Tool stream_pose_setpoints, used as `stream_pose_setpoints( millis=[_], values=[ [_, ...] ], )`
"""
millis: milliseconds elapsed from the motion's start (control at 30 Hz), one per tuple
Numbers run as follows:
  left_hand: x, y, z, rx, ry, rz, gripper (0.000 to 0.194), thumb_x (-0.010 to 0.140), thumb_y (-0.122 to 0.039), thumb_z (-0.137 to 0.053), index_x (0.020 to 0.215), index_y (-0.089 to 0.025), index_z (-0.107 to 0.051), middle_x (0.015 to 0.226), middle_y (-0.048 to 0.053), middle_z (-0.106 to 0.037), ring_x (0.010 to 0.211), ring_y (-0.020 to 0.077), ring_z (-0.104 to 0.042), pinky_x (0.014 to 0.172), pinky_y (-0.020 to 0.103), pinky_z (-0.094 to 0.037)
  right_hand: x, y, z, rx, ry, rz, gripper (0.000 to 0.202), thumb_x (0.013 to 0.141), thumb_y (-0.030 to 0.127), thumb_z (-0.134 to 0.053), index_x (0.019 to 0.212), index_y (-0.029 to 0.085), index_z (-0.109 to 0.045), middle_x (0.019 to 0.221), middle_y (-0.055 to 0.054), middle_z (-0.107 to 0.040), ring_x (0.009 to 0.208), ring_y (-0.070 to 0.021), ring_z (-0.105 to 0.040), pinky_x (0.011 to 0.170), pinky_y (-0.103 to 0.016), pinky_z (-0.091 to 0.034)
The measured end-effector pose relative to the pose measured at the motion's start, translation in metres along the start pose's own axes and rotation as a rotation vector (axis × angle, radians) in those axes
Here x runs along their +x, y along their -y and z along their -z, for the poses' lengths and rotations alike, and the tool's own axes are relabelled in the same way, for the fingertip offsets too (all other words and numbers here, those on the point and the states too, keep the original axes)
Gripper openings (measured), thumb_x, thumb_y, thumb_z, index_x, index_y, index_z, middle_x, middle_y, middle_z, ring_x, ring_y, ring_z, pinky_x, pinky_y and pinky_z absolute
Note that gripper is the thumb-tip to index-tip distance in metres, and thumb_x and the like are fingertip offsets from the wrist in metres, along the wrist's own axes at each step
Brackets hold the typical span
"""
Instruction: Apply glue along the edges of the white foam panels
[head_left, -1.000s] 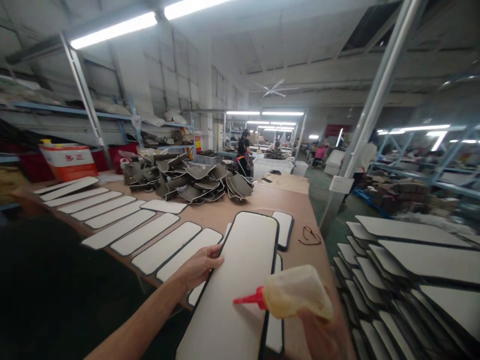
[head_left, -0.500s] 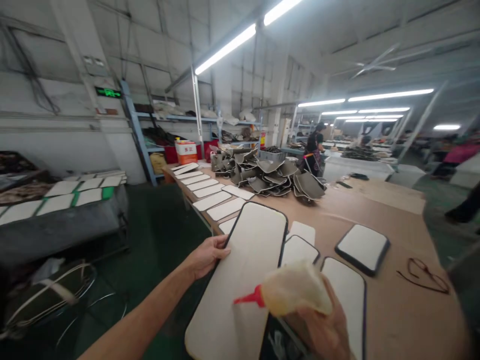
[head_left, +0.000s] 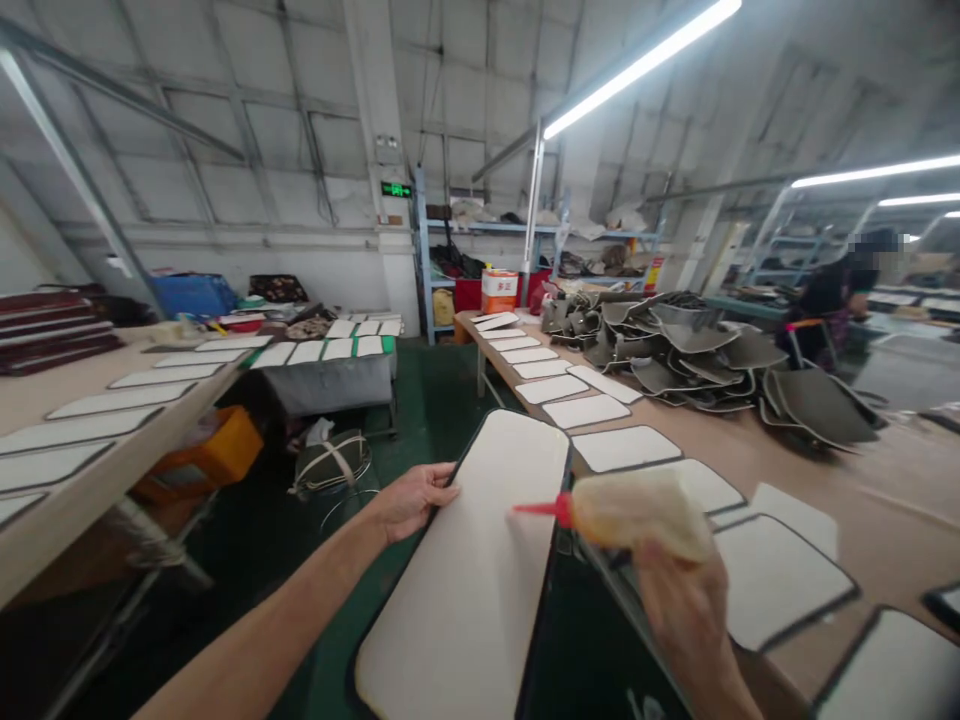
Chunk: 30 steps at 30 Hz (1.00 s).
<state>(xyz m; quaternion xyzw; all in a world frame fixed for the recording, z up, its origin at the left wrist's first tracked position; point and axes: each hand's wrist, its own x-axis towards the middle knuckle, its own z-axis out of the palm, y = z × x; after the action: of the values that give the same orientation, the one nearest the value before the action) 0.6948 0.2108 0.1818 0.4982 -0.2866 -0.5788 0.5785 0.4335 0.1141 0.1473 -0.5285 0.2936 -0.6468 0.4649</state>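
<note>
My left hand [head_left: 416, 503] grips the left edge of a long white panel [head_left: 472, 570] with rounded corners and a dark rim. The panel is held tilted in front of me, off the table. In my right hand [head_left: 686, 600] is a translucent squeeze bottle [head_left: 641, 512] of yellowish liquid, lying on its side with its red nozzle [head_left: 541, 509] pointing left over the panel. Whether the tip touches the surface I cannot tell. Beyond, a row of similar white panels [head_left: 586, 411] lies along the edge of the right-hand table.
Dark curved pieces [head_left: 675, 350] are heaped on the right table [head_left: 907, 500]. Another table [head_left: 112, 480] at left carries more white panels, with an orange crate [head_left: 199, 460] below. A stool [head_left: 330, 465] stands on the green floor between. A person [head_left: 832, 290] is at the far right.
My view has swung left, bringing the left table into sight. The bottle has moved up along the panel, its nozzle now nearer the panel's right edge. The left hand keeps its hold.
</note>
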Motion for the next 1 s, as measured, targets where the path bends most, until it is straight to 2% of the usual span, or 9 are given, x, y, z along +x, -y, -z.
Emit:
stream_pose_setpoints(
  millis=[100,267,333,433,467,600,667,833,1000],
  values=[
    [-0.032,-0.006,0.032,-0.026,-0.015,-0.013,0.049,0.054,-0.019,-0.082,0.1,-0.011,-0.068,0.088,0.009,-0.072,0.068,0.0164,-0.065,0.068,0.026,-0.049,-0.006,-0.001,-0.04,0.038,-0.058,0.018,0.057,0.064,0.038,-0.076,0.111,0.014,-0.054,0.092,-0.008,-0.061,0.077,-0.0212,-0.058,0.072,-0.033,-0.05],
    [-0.078,-0.01,0.086,-0.062,-0.15,-0.071,0.044,0.056,-0.015,-0.079,0.098,-0.009,-0.068,0.085,0.01,-0.072,0.072,0.0183,-0.065,0.07,0.027,-0.048,-0.062,-0.011,-0.101,0.125,0.513,-0.103,0.059,0.065,0.037,-0.074,0.116,0.015,-0.052,0.094,-0.01,-0.062,0.077,-0.024,-0.059,0.065,-0.032,-0.051],
    [-0.096,-0.01,0.104,-0.064,-0.182,-0.095,0.042,0.058,-0.015,-0.077,0.098,-0.01,-0.068,0.085,0.01,-0.071,0.072,0.0186,-0.065,0.07,0.027,-0.048,-0.067,-0.012,-0.131,0.127,0.495,-0.048,0.058,0.065,0.036,-0.076,0.114,0.016,-0.052,0.092,-0.008,-0.062,0.076,-0.0223,-0.059,0.065,-0.029,-0.05],
    [-0.119,-0.012,0.126,-0.062,-0.202,-0.106,0.04,0.059,-0.014,-0.075,0.098,-0.011,-0.067,0.084,0.009,-0.071,0.067,0.0179,-0.065,0.068,0.028,-0.048,-0.063,-0.011,-0.176,0.115,0.304,0.054,0.058,0.063,0.037,-0.077,0.111,0.015,-0.053,0.094,-0.007,-0.06,0.08,-0.0212,-0.058,0.07,-0.03,-0.048],
    [-0.125,-0.012,0.133,-0.067,-0.22,-0.111,0.039,0.059,-0.014,-0.074,0.097,-0.011,-0.067,0.082,0.009,-0.071,0.066,0.0177,-0.065,0.067,0.028,-0.048,-0.065,-0.011,-0.189,0.123,0.329,0.048,0.059,0.062,0.037,-0.077,0.111,0.015,-0.053,0.094,-0.007,-0.06,0.08,-0.0213,-0.058,0.07,-0.03,-0.049],
    [-0.138,-0.011,0.166,-0.095,-0.372,-0.152,0.038,0.055,-0.011,-0.074,0.092,-0.009,-0.068,0.078,0.008,-0.071,0.066,0.0173,-0.064,0.065,0.026,-0.047,-0.093,-0.022,-0.217,0.157,0.697,-0.139,0.067,0.061,0.044,-0.076,0.116,0.016,-0.052,0.092,-0.008,-0.062,0.072,-0.021,-0.059,0.058,-0.027,-0.049],
    [-0.142,-0.01,0.183,-0.109,-0.436,-0.157,0.038,0.054,-0.012,-0.074,0.091,-0.009,-0.068,0.077,0.008,-0.071,0.065,0.017,-0.064,0.065,0.026,-0.046,-0.096,-0.031,-0.23,0.136,0.684,-0.164,0.068,0.059,0.048,-0.075,0.115,0.016,-0.053,0.092,-0.008,-0.062,0.072,-0.0214,-0.058,0.056,-0.026,-0.048],
    [-0.149,-0.019,0.218,-0.131,-0.529,-0.196,0.038,0.056,-0.018,-0.076,0.092,-0.01,-0.067,0.079,0.008,-0.071,0.069,0.0179,-0.064,0.071,0.028,-0.047,-0.066,-0.069,-0.283,0.151,0.489,-0.153,0.063,0.058,0.044,-0.078,0.108,0.015,-0.054,0.087,-0.006,-0.061,0.073,-0.0203,-0.057,0.063,-0.029,-0.049],
    [-0.154,-0.035,0.257,-0.143,-0.723,-0.246,0.035,0.054,-0.02,-0.077,0.086,-0.009,-0.067,0.078,0.009,-0.071,0.069,0.0189,-0.064,0.07,0.029,-0.046,-0.064,-0.112,-0.328,0.326,0.912,-0.434,0.068,0.059,0.041,-0.077,0.116,0.015,-0.052,0.092,-0.009,-0.064,0.078,-0.0248,-0.06,0.065,-0.031,-0.051]
  ],
)
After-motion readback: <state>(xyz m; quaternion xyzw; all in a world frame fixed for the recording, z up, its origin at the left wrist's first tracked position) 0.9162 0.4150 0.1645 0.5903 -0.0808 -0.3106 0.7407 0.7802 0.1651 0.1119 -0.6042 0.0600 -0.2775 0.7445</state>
